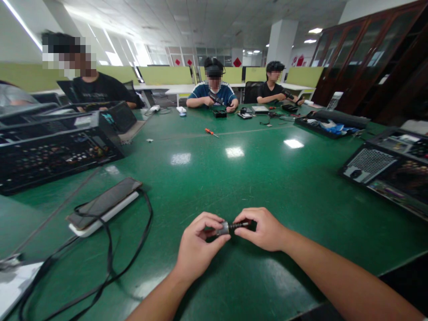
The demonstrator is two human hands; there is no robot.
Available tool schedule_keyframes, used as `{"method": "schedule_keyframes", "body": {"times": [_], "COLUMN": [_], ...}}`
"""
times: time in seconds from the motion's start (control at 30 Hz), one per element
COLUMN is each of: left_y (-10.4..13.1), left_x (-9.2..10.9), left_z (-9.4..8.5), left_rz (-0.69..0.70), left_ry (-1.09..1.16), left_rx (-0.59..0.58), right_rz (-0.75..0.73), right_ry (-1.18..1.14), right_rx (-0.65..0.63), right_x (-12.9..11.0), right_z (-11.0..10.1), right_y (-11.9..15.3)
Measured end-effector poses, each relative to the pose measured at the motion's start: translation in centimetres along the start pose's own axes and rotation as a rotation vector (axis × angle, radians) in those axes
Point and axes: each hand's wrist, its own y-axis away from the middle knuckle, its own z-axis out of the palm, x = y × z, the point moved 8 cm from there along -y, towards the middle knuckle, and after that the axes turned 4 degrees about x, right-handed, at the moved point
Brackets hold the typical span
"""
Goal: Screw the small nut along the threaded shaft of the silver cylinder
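Observation:
Near the table's front, both my hands are closed on one small part, held just above the green tabletop (254, 187). It has a grey metal cylinder (223, 229) at its left end and a dark, ribbed, spring-like shaft (236, 225) running right. My left hand (199, 246) grips the cylinder between thumb and fingers. With thumb and fingertips, my right hand (264, 229) pinches the shaft, whose far end is partly covered by the fingers. I cannot make out the exact kind of part.
A power strip (90, 226) with a dark cover and looped black cable (109, 249) lies left. Open computer cases stand left (56, 151) and right (374, 165). An orange screwdriver (210, 132) lies farther back. Several people sit around the table, with parts and a tool tray (331, 127).

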Motion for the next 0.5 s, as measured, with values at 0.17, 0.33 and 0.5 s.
{"method": "schedule_keyframes", "body": {"times": [0.17,0.33,0.5], "left_y": [0.07,0.03,-0.05], "left_x": [-0.24,-0.25,-0.17], "left_z": [-0.13,-0.16,-0.14], "left_rz": [0.003,0.007,0.007], "left_ry": [0.007,0.013,0.008], "left_rx": [0.000,0.000,0.000], "right_rz": [-0.003,0.002,-0.004], "right_ry": [0.002,-0.004,0.002], "right_rx": [0.005,0.005,0.013], "right_x": [-0.05,0.02,0.02], "right_z": [-0.03,-0.09,-0.18], "right_y": [-0.06,-0.07,-0.09]}}
